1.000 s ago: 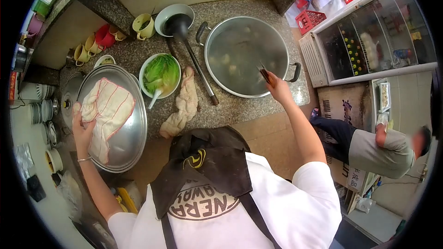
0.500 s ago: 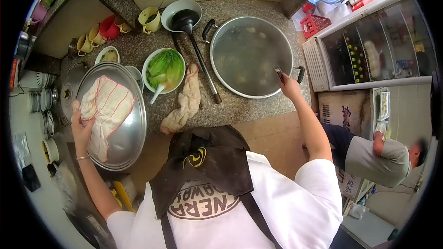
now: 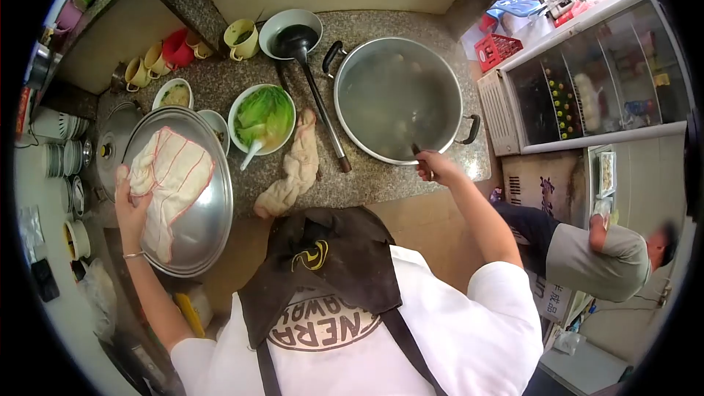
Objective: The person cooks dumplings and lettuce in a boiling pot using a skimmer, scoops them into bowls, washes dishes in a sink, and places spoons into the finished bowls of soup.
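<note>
My left hand [image 3: 132, 209] is closed on a cream cloth with red stripes [image 3: 178, 169], which lies over a large round metal lid [image 3: 209, 209] tilted at the left. At the near right rim of a big metal pot [image 3: 400, 99] my right hand [image 3: 438, 167] grips the dark handle of a utensil [image 3: 416, 149]; its far end is hidden in the cloudy liquid. Steam blurs the pot's contents. A bowl of green leaves [image 3: 262, 119] with a white spoon stands between lid and pot.
A ladle [image 3: 319, 99] rests in a white bowl [image 3: 268, 23] behind a twisted cloth [image 3: 293, 169]. Several cups [image 3: 176, 50] line the back left. A glass-door fridge [image 3: 594, 81] and another person in a grey shirt [image 3: 598, 260] are at the right.
My right hand has moved left and nearer along the pot's rim, and the utensil's tips have gone out of sight. My left hand still holds the cloth and lid in place.
</note>
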`<control>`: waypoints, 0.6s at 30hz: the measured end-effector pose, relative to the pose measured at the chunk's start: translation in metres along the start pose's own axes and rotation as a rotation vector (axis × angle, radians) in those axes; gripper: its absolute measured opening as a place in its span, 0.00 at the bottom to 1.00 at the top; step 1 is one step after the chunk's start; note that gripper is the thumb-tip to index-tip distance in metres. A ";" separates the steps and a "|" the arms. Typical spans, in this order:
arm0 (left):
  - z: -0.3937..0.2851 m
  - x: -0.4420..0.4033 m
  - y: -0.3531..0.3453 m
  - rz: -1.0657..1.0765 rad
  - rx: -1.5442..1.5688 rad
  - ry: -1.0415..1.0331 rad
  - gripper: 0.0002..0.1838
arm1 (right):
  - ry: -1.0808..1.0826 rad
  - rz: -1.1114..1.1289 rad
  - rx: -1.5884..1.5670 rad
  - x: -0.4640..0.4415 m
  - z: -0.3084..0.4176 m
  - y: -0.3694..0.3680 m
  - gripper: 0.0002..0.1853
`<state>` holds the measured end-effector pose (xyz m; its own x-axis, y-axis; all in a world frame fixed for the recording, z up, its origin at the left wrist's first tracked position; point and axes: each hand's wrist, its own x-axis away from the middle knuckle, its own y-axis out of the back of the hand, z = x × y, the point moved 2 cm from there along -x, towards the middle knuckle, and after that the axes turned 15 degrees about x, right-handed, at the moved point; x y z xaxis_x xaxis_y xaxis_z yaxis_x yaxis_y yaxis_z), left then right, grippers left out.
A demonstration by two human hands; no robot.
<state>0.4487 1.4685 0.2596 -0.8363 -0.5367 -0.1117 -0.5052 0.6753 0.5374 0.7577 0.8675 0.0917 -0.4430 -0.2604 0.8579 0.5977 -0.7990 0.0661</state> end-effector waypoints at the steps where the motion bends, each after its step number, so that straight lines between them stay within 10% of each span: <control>1: 0.004 -0.001 0.001 0.004 0.000 -0.005 0.31 | 0.021 0.021 -0.028 0.004 0.004 -0.010 0.07; 18: -0.023 -0.003 -0.007 -0.002 -0.077 -0.069 0.27 | 0.190 0.295 -0.668 0.023 -0.018 -0.024 0.12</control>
<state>0.4599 1.4536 0.2757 -0.8494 -0.5001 -0.1689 -0.4912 0.6319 0.5995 0.7208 0.8712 0.1010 -0.4713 -0.5549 0.6856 0.2036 -0.8248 -0.5276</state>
